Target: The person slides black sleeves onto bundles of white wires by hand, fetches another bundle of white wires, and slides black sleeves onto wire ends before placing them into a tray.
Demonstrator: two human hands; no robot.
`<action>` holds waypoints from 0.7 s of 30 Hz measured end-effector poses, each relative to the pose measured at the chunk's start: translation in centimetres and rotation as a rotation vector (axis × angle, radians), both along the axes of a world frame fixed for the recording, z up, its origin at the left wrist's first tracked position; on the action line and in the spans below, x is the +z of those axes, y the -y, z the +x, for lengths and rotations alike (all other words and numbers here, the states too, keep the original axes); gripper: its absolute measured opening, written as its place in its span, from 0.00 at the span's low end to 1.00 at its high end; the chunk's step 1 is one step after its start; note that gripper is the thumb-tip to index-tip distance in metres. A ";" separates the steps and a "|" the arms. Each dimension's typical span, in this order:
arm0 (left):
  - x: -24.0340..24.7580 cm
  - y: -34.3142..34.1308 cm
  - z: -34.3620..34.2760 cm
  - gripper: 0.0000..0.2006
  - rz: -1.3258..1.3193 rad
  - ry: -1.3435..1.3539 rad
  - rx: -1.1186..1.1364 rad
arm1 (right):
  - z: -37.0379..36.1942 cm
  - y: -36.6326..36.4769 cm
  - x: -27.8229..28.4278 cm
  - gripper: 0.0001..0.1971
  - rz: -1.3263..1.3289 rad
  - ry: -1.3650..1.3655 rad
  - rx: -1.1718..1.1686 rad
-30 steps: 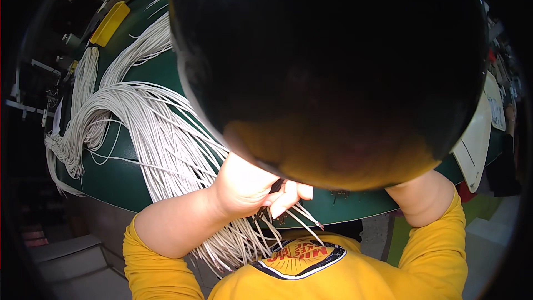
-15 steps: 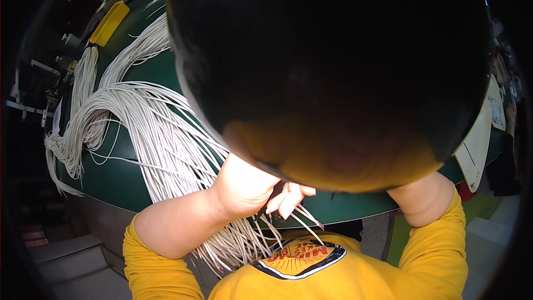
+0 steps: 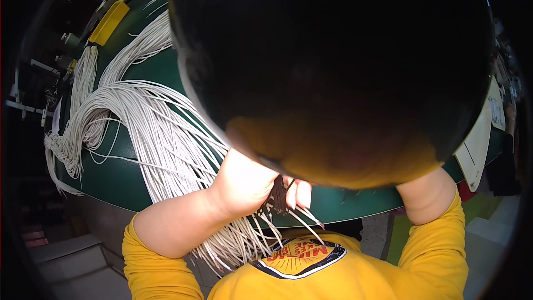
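Note:
My left hand (image 3: 243, 182) is partly covered by a large dark rounded shape. Beside its palm shows a bundle of thin dark brown strands (image 3: 279, 193), with curled fingertips on the far side of it; the hand looks closed around these strands. Many long white cables (image 3: 152, 139) run under my left wrist and hang over the table's near edge, their cut ends below my forearm. A few white cable ends stick out to the right, below the fingertips. Of my right arm only the forearm (image 3: 426, 197) shows; the right hand is hidden under the dark shape.
The dark rounded shape (image 3: 333, 78) blocks the middle of the view. More white cables (image 3: 141, 44) and a yellow tray (image 3: 109, 23) lie on the green table (image 3: 125, 183) at the left. A pale board (image 3: 476, 144) stands at the right edge. A grey seat (image 3: 72, 261) is at lower left.
The fingertips by my left palm have shifted slightly right and up, and more of the brown strands shows. My right forearm has moved a little to the right. The cables lie as before.

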State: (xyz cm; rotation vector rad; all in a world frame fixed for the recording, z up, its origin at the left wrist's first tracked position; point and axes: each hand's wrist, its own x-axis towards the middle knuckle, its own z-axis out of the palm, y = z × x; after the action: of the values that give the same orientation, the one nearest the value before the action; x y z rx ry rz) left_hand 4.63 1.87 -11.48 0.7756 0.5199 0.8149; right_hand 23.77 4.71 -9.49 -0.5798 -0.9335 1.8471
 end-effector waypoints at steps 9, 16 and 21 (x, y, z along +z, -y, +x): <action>-0.1 -0.3 0.3 0.11 0.118 -0.111 0.179 | 3.1 -3.6 -0.4 0.14 0.205 0.494 -0.215; -0.6 -0.4 -0.2 0.12 0.091 -0.066 0.192 | 2.3 -3.2 -0.3 0.10 0.335 0.183 -0.290; -0.2 -0.4 -1.0 0.12 0.026 -0.028 0.103 | 0.1 -1.1 -2.5 0.08 0.599 0.326 -0.331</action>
State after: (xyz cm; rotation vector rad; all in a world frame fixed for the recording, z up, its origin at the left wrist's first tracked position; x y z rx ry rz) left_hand 3.62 2.24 -11.72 0.7901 0.5792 0.9081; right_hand 23.91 5.81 -11.97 -0.6170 -1.4379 1.1152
